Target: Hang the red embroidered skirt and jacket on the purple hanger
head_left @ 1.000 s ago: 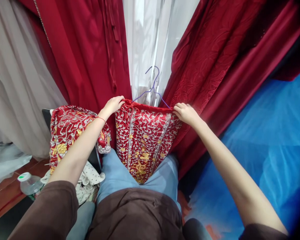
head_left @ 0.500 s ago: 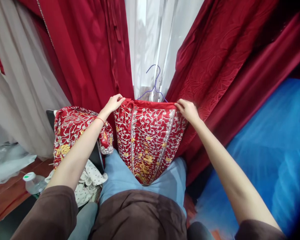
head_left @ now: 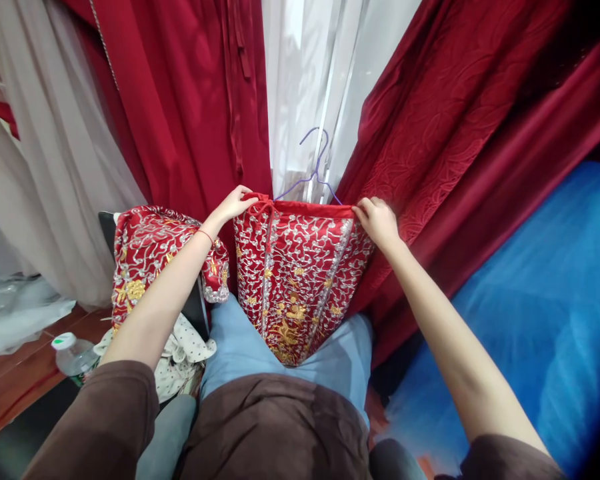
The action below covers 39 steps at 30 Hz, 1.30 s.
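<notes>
A red skirt (head_left: 300,267) with silver and gold embroidery hangs between my hands, its lower part between my knees. My left hand (head_left: 236,203) pinches the left end of its plain red waistband, beside a tied red cord. At the other end, my right hand (head_left: 379,221) grips the waistband between thumb and fingers. A purple wire hanger (head_left: 317,170) rises behind the waistband, hook upward; its lower part is hidden by the skirt. Left of the skirt, a matching embroidered red garment (head_left: 153,233) is draped over a dark chair back, partly behind my left forearm.
Red garments (head_left: 190,93) hang at the left, with more dark red cloth (head_left: 430,133) at the right. Blue tulle (head_left: 525,300) spreads at the far right. A clear bottle (head_left: 74,357) and a white dotted cloth (head_left: 180,353) are low on the left.
My left hand's fingers have shifted slightly along the waistband. The hanger still stands behind the skirt, and both hands keep their hold. The whole view has moved a little.
</notes>
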Each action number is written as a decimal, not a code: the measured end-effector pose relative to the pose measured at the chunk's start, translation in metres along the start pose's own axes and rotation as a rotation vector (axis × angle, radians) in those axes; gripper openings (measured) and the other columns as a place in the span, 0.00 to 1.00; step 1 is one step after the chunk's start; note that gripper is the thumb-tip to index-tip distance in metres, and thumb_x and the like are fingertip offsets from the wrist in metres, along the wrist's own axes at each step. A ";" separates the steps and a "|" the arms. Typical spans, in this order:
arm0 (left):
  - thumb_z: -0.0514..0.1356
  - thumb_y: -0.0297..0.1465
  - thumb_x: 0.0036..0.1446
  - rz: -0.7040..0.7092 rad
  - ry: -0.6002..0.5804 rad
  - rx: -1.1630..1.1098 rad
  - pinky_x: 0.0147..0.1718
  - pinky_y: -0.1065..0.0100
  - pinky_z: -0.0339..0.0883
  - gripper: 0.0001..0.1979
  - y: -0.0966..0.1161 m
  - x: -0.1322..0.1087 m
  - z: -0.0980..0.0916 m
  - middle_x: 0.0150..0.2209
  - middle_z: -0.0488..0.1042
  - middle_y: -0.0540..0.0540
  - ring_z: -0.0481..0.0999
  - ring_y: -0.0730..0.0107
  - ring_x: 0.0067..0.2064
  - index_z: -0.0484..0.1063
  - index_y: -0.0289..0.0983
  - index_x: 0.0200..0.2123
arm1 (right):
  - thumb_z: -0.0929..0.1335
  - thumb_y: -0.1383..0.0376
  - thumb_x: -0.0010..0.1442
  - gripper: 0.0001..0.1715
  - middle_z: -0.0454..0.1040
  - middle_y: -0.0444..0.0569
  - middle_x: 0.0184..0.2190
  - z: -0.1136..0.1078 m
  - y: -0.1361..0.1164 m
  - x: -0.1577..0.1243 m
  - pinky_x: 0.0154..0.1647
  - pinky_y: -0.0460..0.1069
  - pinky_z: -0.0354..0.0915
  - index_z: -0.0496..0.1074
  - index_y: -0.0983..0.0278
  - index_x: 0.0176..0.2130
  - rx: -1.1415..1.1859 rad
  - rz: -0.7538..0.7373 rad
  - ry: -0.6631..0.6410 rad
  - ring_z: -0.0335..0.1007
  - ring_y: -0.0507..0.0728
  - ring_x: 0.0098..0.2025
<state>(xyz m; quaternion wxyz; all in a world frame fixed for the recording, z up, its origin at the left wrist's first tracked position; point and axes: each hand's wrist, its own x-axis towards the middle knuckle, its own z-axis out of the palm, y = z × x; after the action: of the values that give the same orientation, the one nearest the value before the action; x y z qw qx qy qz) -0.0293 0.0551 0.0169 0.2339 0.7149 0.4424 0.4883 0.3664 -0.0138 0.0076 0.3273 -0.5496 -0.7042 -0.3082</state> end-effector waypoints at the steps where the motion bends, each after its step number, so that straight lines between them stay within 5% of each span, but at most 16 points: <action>1: 0.64 0.34 0.56 0.045 -0.019 0.026 0.45 0.63 0.71 0.13 0.002 -0.003 0.000 0.42 0.79 0.43 0.78 0.65 0.43 0.69 0.36 0.43 | 0.59 0.57 0.68 0.20 0.74 0.63 0.41 -0.002 -0.007 -0.001 0.43 0.58 0.62 0.73 0.66 0.44 -0.017 0.031 0.035 0.67 0.67 0.43; 4: 0.67 0.34 0.50 0.176 -0.056 0.086 0.49 0.65 0.69 0.17 0.009 -0.013 0.004 0.45 0.80 0.43 0.78 0.63 0.47 0.73 0.36 0.44 | 0.61 0.61 0.67 0.17 0.75 0.67 0.45 -0.002 -0.046 -0.006 0.49 0.62 0.60 0.73 0.67 0.44 0.019 0.099 0.114 0.67 0.70 0.49; 6: 0.69 0.35 0.47 0.187 -0.050 0.103 0.48 0.65 0.69 0.19 0.011 -0.018 0.007 0.43 0.81 0.44 0.78 0.61 0.45 0.75 0.35 0.42 | 0.61 0.61 0.66 0.15 0.77 0.64 0.42 0.007 -0.086 -0.009 0.49 0.60 0.62 0.74 0.65 0.40 0.181 0.111 0.045 0.70 0.68 0.46; 10: 0.70 0.41 0.44 0.124 -0.075 0.024 0.38 0.67 0.69 0.22 0.008 -0.022 0.009 0.36 0.81 0.44 0.77 0.64 0.37 0.77 0.32 0.40 | 0.65 0.61 0.63 0.12 0.77 0.49 0.26 0.043 -0.166 -0.011 0.36 0.50 0.65 0.73 0.62 0.31 0.796 0.334 -0.184 0.72 0.57 0.28; 14: 0.71 0.44 0.39 0.079 -0.119 -0.049 0.30 0.70 0.63 0.24 0.003 -0.020 0.008 0.27 0.76 0.49 0.72 0.70 0.29 0.77 0.32 0.34 | 0.66 0.67 0.56 0.06 0.74 0.41 0.20 0.068 -0.214 -0.008 0.26 0.46 0.63 0.70 0.62 0.27 1.235 0.643 -0.145 0.65 0.50 0.18; 17: 0.71 0.42 0.39 0.067 -0.146 -0.077 0.29 0.70 0.62 0.21 0.004 -0.019 0.011 0.25 0.74 0.51 0.70 0.72 0.28 0.76 0.32 0.32 | 0.68 0.65 0.53 0.03 0.76 0.41 0.21 0.070 -0.228 -0.008 0.26 0.45 0.63 0.70 0.62 0.28 1.352 0.714 -0.096 0.68 0.50 0.18; 24: 0.72 0.33 0.33 0.063 -0.270 -0.138 0.35 0.68 0.66 0.23 0.006 -0.021 0.010 0.29 0.76 0.50 0.71 0.72 0.31 0.75 0.30 0.36 | 0.66 0.67 0.57 0.05 0.71 0.38 0.15 0.063 -0.248 -0.013 0.40 0.48 0.69 0.67 0.60 0.28 1.122 0.766 0.050 0.76 0.55 0.23; 29: 0.71 0.33 0.34 0.120 -0.239 -0.025 0.37 0.67 0.67 0.23 0.003 -0.023 0.008 0.32 0.77 0.49 0.74 0.68 0.33 0.74 0.32 0.37 | 0.67 0.66 0.57 0.06 0.76 0.38 0.24 0.066 -0.260 -0.016 0.33 0.45 0.69 0.64 0.60 0.37 1.245 0.852 0.152 0.77 0.53 0.24; 39: 0.73 0.43 0.39 0.060 0.002 0.587 0.41 0.60 0.67 0.23 0.019 -0.042 0.016 0.37 0.80 0.42 0.79 0.47 0.44 0.75 0.42 0.39 | 0.68 0.68 0.54 0.08 0.66 0.37 0.17 0.056 -0.241 -0.007 0.28 0.46 0.63 0.67 0.61 0.24 1.233 0.950 -0.041 0.66 0.51 0.22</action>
<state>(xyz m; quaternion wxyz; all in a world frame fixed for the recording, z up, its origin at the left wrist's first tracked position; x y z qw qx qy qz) -0.0124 0.0110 0.0045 0.0022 0.7644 0.5436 0.3467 0.1260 -0.0229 -0.0493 0.6576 -0.5166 -0.4433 0.3227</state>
